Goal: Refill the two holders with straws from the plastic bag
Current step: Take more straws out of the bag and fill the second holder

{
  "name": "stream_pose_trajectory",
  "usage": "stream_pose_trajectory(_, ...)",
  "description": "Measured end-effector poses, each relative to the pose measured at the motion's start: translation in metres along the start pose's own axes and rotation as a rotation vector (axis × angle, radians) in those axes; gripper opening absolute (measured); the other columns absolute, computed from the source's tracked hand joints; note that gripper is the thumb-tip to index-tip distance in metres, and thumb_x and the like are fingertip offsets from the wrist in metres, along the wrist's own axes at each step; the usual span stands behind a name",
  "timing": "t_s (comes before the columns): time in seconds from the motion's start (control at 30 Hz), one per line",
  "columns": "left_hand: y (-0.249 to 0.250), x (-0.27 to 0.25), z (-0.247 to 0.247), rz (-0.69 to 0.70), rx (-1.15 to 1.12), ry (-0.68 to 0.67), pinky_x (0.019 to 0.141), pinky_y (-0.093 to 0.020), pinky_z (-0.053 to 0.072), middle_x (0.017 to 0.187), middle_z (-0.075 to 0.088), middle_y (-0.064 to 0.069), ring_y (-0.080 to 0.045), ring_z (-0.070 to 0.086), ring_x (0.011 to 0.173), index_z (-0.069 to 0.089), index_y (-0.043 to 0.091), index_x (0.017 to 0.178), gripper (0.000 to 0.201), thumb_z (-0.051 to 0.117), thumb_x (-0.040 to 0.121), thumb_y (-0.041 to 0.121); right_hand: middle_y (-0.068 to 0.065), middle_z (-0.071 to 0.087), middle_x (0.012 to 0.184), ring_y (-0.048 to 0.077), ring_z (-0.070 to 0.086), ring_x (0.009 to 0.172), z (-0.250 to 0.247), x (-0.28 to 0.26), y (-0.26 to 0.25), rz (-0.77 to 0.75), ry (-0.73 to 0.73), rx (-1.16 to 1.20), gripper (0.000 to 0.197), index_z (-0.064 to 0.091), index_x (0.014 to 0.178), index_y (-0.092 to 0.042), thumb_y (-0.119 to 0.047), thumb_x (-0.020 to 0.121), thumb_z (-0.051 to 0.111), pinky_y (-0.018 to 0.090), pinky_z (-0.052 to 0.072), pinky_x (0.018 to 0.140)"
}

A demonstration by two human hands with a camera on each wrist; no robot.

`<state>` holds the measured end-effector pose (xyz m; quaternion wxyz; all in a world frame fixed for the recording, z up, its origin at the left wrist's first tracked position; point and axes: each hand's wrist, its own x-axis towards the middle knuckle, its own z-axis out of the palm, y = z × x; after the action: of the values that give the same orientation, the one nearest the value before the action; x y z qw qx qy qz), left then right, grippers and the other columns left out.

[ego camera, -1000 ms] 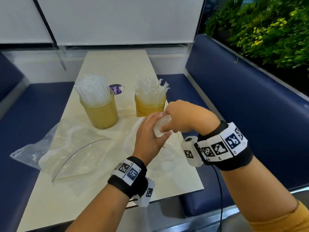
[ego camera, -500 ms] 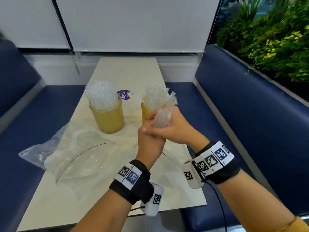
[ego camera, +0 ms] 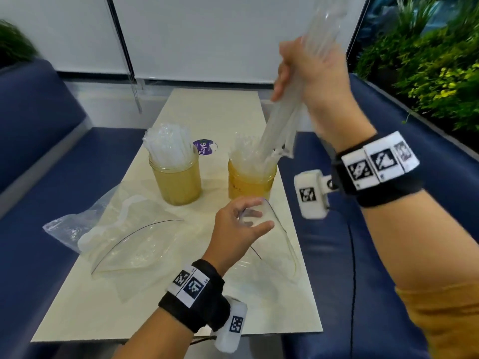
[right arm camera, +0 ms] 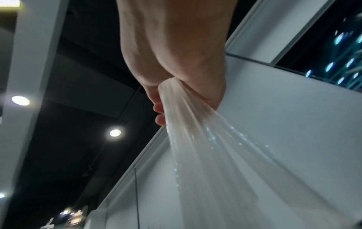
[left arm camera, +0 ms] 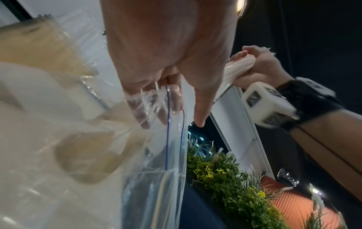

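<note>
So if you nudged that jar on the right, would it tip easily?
Probably not: the right jar looks squat and stands flat on the table. The straws the right hand is lowering in lean sideways, though, so they might lever it slightly.

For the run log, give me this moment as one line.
right hand: grips straw bundle, lower ends in right holder | left hand: holds plastic bag mouth | left holder: full

This looks like a café or restaurant booth. A narrow cream bench (ego camera: 181, 294) runs between navy padded seats (ego camera: 388, 203), one on each side of it. On the bench stand two amber jars (ego camera: 176, 185) packed with wrapped straws (ego camera: 166, 141); just behind them lies a purple branded sticker (ego camera: 203, 147). Beyond the right-hand seat grows a planter hedge (ego camera: 427, 73), and recessed ceiling spotlights (right arm camera: 115, 133) glow overhead.
</note>
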<state>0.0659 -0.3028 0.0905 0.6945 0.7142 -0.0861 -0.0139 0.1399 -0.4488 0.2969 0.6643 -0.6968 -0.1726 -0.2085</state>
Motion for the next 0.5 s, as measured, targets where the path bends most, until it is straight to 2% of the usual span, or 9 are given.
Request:
stream_pose_trajectory(0.13,-0.002,-0.004,0.003,-0.014,-0.003,-0.012,0.091,-0.04,0.059,0.12,0.071,0.006,-0.014,0.072,0.1,0.072,0.017,0.114,0.04,0.085,0.077,0.009,0.002,0.058,0.06,0.02,0.056,0.05,-0.003,0.045,0.028,-0.046,0.092,0.002,0.016,0.056,0.087,-0.009,-0.016,0.096,0.066,0.037,0.052,0.058)
stream_pose_trajectory(0.2,0.0,-0.004,0.005,-0.019,-0.006,-0.016,0.093,-0.04,0.059,0.12,0.071,0.005,-0.013,0.071,0.101,0.073,0.017,0.114,0.038,0.083,0.079,0.007,0.001,0.057,0.061,0.016,0.055,0.053,0.002,0.054,0.056,-0.012,0.127,-0.026,0.015,0.057,0.091,-0.009,-0.018,0.095,0.068,0.034,0.052,0.06)
stream_pose_trajectory(0.33,0.006,-0.003,0.007,-0.006,0.003,-0.017,0.095,-0.045,0.058,0.122,0.07,0.005,-0.013,0.071,0.102,0.072,0.016,0.115,0.036,0.08,0.082,0.006,0.0,0.057,0.068,0.014,0.055,0.06,0.012,0.055,0.112,0.079,0.134,-0.063,0.017,0.058,0.096,-0.01,-0.023,0.096,0.068,0.035,0.051,0.068)
stream_pose_trajectory(0.4,0.008,-0.003,0.005,0.001,0.011,-0.019,0.094,-0.046,0.058,0.122,0.07,0.005,-0.013,0.071,0.102,0.072,0.015,0.115,0.034,0.079,0.083,0.006,-0.002,0.059,0.068,0.012,0.058,0.063,0.013,0.052,0.137,0.149,0.132,-0.08,0.016,0.06,0.097,-0.014,-0.027,0.095,0.069,0.031,0.052,0.069)
stream_pose_trajectory(0.5,0.011,-0.003,0.002,0.013,0.023,-0.014,0.093,-0.045,0.059,0.122,0.07,0.006,-0.013,0.072,0.102,0.073,0.014,0.115,0.032,0.077,0.085,0.005,0.0,0.063,0.074,0.009,0.063,0.066,0.013,0.044,0.169,0.241,0.072,-0.109,0.015,0.062,0.101,-0.011,-0.023,0.095,0.068,0.019,0.053,0.066)
